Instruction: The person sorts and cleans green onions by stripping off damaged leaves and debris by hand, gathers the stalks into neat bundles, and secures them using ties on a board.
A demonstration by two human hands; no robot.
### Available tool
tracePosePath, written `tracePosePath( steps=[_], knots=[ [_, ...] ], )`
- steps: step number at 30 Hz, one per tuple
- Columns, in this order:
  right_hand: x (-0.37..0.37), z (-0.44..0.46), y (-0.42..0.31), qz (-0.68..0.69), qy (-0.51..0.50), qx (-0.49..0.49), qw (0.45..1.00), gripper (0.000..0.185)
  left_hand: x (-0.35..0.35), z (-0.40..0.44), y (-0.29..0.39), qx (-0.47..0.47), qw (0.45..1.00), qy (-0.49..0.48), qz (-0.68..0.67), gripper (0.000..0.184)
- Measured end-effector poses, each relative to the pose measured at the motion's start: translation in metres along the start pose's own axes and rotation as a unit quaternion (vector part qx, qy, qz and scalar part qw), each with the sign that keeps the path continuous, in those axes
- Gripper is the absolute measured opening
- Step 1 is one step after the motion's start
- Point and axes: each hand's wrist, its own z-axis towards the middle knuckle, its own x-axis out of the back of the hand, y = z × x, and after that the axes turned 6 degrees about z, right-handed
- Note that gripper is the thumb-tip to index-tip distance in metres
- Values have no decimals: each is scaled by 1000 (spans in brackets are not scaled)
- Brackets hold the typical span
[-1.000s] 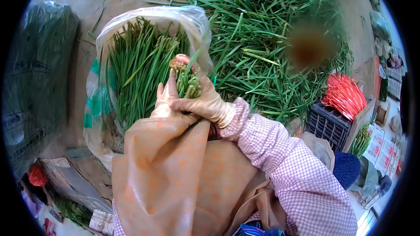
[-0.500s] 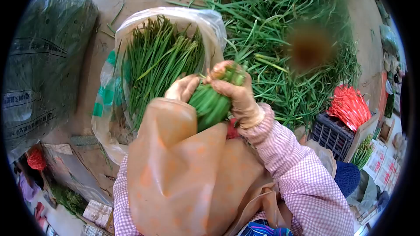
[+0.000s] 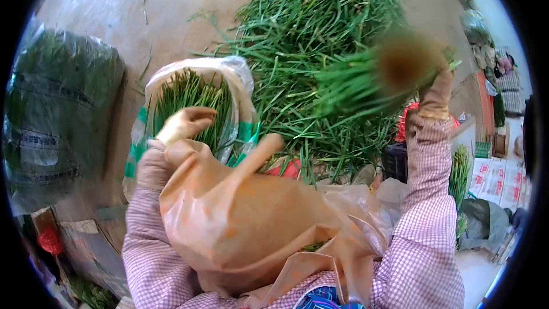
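Note:
My right hand (image 3: pixel 437 88) is stretched out to the right, closed around one end of a bunch of chives (image 3: pixel 346 83). Long green leaves fan leftward from it over a large loose pile of chives (image 3: pixel 320 28) on the floor. A round brown blur on the lens covers part of the bunch and some fingers. On the left, my left hand (image 3: pixel 186 124) hovers at the near side of a clear plastic bag (image 3: pixel 246 74), fingers stretched forward and nothing seen in them. Packed upright in that bag are cut green stalks (image 3: pixel 197 91). A tan apron (image 3: pixel 246 217) covers my lap.
A large filled plastic sack (image 3: pixel 60 114) stands at the left. At the right are a dark crate (image 3: pixel 394 163), red strips (image 3: pixel 404 123) partly hidden by my right arm, a green bundle (image 3: pixel 459 174) and printed white boxes (image 3: pixel 500 183).
Both hands were together at the middle around a green bunch. They have parted: my right hand has swung far right and holds chives, my left has moved left. The camera view has shifted.

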Motion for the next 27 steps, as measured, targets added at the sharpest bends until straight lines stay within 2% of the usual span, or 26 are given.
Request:
tracePosePath(
  steps=[2,4,5,8,10,12,13,14,17,18,20,21,22,23,24,26,27],
  knots=[
    [-4,21,-25,58,-25,28,998,25,28,-28,66,-83,984,132,87,40],
    [-17,25,-45,122,-60,51,989,21,49,-49,136,-145,976,161,-8,53],
    [-29,19,-54,139,-69,54,986,21,47,-72,184,-222,959,172,46,63],
    [-49,8,-69,219,-70,5,973,22,6,-115,294,-394,899,143,130,86],
    [-63,-9,-72,220,-132,21,966,21,-10,-99,319,-434,878,95,180,87],
    [-78,-37,-89,218,-103,2,971,21,-42,-75,317,-379,918,-36,107,90],
    [-74,-42,-90,219,-162,22,962,20,-60,-66,312,-333,934,-96,82,90],
    [-69,-45,-90,209,-174,26,962,19,-79,-65,303,-285,947,-141,52,89],
    [-45,-51,-82,168,-191,39,966,14,-131,-64,280,-198,953,-218,-74,89],
    [-40,-57,-87,151,-165,34,974,13,-144,-66,274,-179,946,-234,-136,89],
    [-38,-84,-98,127,-63,-22,990,11,-163,-70,263,-152,906,-265,-294,89],
    [-35,-90,-97,120,-21,-48,991,10,-171,-72,255,-150,861,-290,-391,89],
    [-20,-77,-82,167,-17,-77,983,11,-179,-75,250,-151,799,-322,-485,89],
    [-6,-63,-67,214,-9,-105,971,11,-185,-83,247,-147,767,-334,-528,89],
    [5,-50,-60,217,-1,-189,958,12,-192,-98,246,-134,742,-340,-562,89],
    [3,-60,-62,209,67,-234,947,11,-205,-140,255,-95,838,-253,-475,79],
    [10,-52,-52,222,68,-277,932,11,-215,-150,248,-57,850,-224,-472,78]
  ],
)
